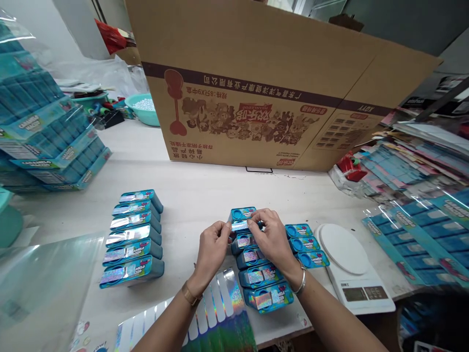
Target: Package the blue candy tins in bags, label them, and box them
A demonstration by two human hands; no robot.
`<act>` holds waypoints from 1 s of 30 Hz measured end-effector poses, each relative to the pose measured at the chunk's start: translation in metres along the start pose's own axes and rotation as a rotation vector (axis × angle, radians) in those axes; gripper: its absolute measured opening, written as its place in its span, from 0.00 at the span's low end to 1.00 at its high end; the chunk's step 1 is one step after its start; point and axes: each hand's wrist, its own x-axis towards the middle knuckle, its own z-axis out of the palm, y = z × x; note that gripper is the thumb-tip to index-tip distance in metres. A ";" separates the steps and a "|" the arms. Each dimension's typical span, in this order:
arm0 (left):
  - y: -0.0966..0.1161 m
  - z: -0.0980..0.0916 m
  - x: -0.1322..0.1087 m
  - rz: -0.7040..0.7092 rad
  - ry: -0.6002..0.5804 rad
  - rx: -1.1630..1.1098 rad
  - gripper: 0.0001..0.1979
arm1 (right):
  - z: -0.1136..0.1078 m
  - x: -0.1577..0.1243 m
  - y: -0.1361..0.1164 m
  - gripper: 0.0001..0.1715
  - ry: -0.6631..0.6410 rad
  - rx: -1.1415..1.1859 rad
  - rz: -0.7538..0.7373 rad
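Both hands are at a shiny silver sticker [240, 226] over a small blue candy box in the middle row. My left hand [213, 248] pinches the sticker's left end between thumb and finger. My right hand [270, 238] has its thumb and fingers closed at the right end, partly hiding that box. Behind them is a blue candy box [242, 213] with a bare round recess on its face. Nearer me, several boxes [269, 298] in the row carry shiny stickers. A holographic sticker sheet [229, 288] lies below my left hand, partly under my forearm.
Another row of stickered boxes [134, 249] stands at left. Three boxes [304, 244] lie beside a white scale [361, 274]. A large cardboard carton [249, 93] blocks the back. Packed blue trays [47, 132] are stacked far left; wrapped packs [421, 234] lie right. Clear plastic [47, 288] covers the front left.
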 end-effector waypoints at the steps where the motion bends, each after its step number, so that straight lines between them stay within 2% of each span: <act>1: -0.001 0.001 0.000 -0.002 -0.002 -0.007 0.21 | 0.000 0.000 0.000 0.10 -0.001 0.001 -0.001; 7: -0.006 0.004 0.003 -0.022 -0.004 -0.036 0.21 | 0.000 0.000 0.000 0.10 -0.011 -0.041 -0.004; 12: -0.001 0.002 0.002 -0.013 -0.014 -0.015 0.21 | 0.000 0.001 -0.002 0.10 -0.018 -0.055 -0.002; 18: 0.011 -0.002 -0.004 0.145 0.081 0.224 0.20 | -0.001 0.001 -0.001 0.10 -0.022 -0.032 -0.001; 20: 0.012 -0.003 -0.003 0.176 0.100 0.243 0.19 | -0.002 0.001 -0.002 0.10 -0.019 -0.028 -0.005; 26: 0.001 -0.004 0.006 0.065 0.035 0.137 0.20 | -0.001 0.001 -0.003 0.09 -0.034 -0.071 -0.018; 30: -0.005 0.000 0.009 0.045 0.024 0.081 0.21 | 0.001 0.001 0.000 0.09 -0.054 -0.117 -0.034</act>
